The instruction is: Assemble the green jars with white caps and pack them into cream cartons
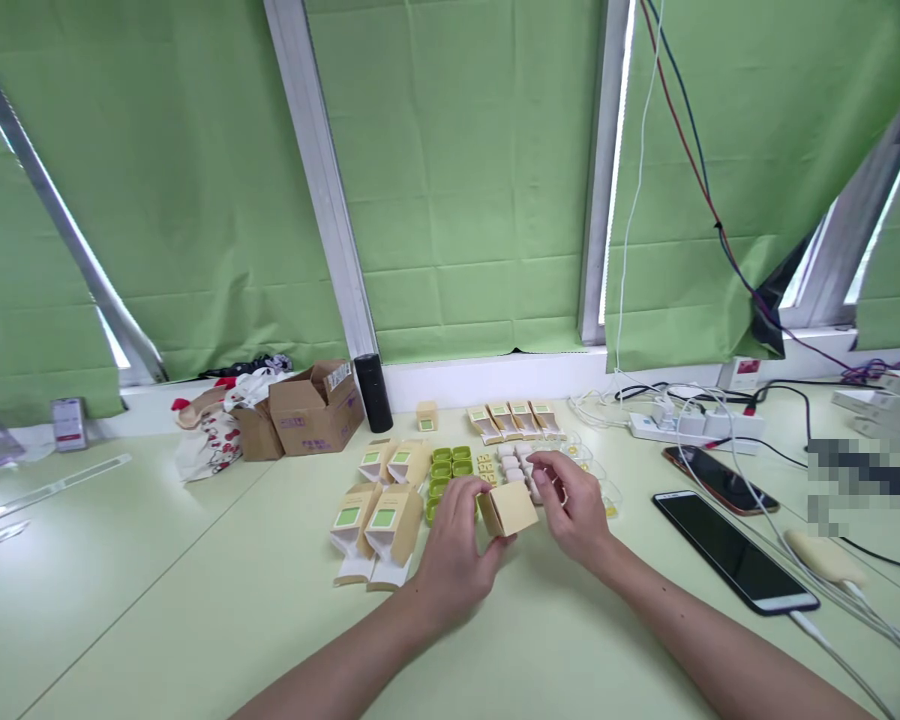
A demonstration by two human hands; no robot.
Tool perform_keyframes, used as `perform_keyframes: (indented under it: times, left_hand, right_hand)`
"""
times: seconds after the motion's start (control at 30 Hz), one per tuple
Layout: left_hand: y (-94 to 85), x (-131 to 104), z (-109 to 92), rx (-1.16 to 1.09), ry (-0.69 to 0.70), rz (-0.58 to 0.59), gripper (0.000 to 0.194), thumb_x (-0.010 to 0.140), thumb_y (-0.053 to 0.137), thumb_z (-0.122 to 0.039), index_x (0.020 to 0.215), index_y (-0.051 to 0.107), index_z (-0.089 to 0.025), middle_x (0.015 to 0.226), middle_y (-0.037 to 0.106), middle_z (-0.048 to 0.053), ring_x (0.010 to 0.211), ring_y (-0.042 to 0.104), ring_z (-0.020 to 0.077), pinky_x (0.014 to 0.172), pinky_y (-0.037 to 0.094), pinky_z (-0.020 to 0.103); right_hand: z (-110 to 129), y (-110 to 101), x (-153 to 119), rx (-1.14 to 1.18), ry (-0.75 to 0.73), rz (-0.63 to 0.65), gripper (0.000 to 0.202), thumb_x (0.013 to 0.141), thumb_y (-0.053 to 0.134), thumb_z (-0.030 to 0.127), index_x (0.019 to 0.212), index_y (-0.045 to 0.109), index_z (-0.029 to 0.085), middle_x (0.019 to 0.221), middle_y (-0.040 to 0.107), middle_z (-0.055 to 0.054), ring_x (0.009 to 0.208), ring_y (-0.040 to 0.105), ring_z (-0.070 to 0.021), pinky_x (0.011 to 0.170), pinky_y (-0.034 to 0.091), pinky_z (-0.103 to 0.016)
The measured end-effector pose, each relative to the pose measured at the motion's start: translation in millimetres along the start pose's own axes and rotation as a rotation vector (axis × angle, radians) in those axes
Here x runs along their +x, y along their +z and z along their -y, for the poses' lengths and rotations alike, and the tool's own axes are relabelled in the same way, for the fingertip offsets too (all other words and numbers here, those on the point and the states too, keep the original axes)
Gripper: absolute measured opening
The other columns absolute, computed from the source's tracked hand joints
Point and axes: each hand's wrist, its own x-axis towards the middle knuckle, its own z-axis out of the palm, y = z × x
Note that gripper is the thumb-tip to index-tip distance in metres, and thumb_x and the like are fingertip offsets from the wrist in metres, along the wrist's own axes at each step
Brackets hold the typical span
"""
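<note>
Tan card, a small closed-looking box [511,510], up in front of me above the pale green table [232,620]. My left hand [457,560] is clamped on it, fingertips along its far left edge and thumb underneath. My right hand [577,505] is just to its right, fingers curled, thumb near the index finger; cannot tell whether anything is pinched between them.

Left of the left hand: four open cartons [394,520] of the same tan card, lying in two rows of two, green labels up; on the nearer pair, white-lined flaps spread towards me. Just beyond my left fingers, green trays [461,468] in two columns, partly covered by the hand. Next to them, small yellow pieces [484,466], then rounded white pieces [510,464], some hidden behind my right hand. Clear loops with yellow bits [610,508] past that hand.

Farther back: a row of four more cartons [521,415], and one small upright carton [426,416] standing apart to their left. By the wall, a black cylinder [373,393] upright beside a brown cardboard box [319,412].

Right side: a white-edged phone [735,552], cable plugged in, lying near a darker phone [720,480]; behind both, a white power strip [696,428] with plugs and cables. Green blinds [465,180] over the windows.
</note>
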Motion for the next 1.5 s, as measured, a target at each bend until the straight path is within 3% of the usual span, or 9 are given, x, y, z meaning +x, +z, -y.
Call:
perform_keyframes:
  times: [0.17,0.43,0.73,1.17,1.4,1.5]
  left_hand:
    - [-1.8,1,12,0.134,0.095,-0.061,0.053,0.084,0.063,-0.006,0.131,0.045,-0.023,0.13,0.056,0.015,0.122,0.06,0.0315,0.097,0.056,0.05]
    - [-3.0,5,22,0.32,0.253,-0.091,0.044,0.084,0.061,-0.007,0.122,0.047,-0.022,0.118,0.057,0.013,0.107,0.063,0.0291,0.085,0.059,0.044]
    - [0.0,2,24,0.392,0.243,-0.069,0.044,0.084,0.059,-0.007,0.124,0.046,-0.021,0.117,0.058,0.014,0.107,0.063,0.0301,0.082,0.06,0.043]
    - [-3.2,3,16,0.328,0.204,0.004,0.054,0.087,0.057,-0.007,0.138,0.046,-0.022,0.128,0.062,0.016,0.121,0.064,0.0332,0.096,0.06,0.052]
    - [-0.1,1,23,0.286,0.197,0.002,0.064,0.086,0.054,-0.003,0.146,0.041,-0.021,0.136,0.063,0.017,0.131,0.061,0.0338,0.107,0.056,0.058]
    - [-0.1,1,26,0.269,0.174,0.009,0.066,0.087,0.053,-0.001,0.148,0.038,-0.022,0.137,0.062,0.017,0.133,0.06,0.0336,0.108,0.056,0.058]
  right_hand:
    - [4,8,-9,0.083,-0.057,0.076,0.026,0.105,0.047,0.034,0.126,0.057,0.022,0.111,0.069,-0.011,0.085,0.068,-0.0216,0.063,0.055,-0.032]
    - [13,21,-24,-0.005,-0.13,0.206,0.048,0.101,0.053,0.029,0.147,0.04,0.025,0.128,0.065,-0.016,0.111,0.067,-0.0304,0.081,0.063,-0.044]
    - [14,23,-24,0.0,-0.113,0.225,0.046,0.102,0.051,0.026,0.147,0.039,0.025,0.127,0.065,-0.016,0.108,0.067,-0.0294,0.085,0.063,-0.046]
    - [12,24,-24,-0.016,-0.069,0.222,0.042,0.103,0.051,0.029,0.144,0.04,0.024,0.124,0.066,-0.015,0.102,0.07,-0.0279,0.081,0.063,-0.043]
    - [13,20,-21,0.02,-0.078,0.201,0.034,0.106,0.038,0.023,0.14,0.041,0.023,0.125,0.067,-0.014,0.104,0.071,-0.0264,0.088,0.06,-0.042]
    - [15,17,-19,0.075,-0.02,0.234,0.033,0.108,0.034,0.026,0.14,0.04,0.023,0.113,0.071,-0.011,0.097,0.073,-0.0258,0.084,0.06,-0.04]
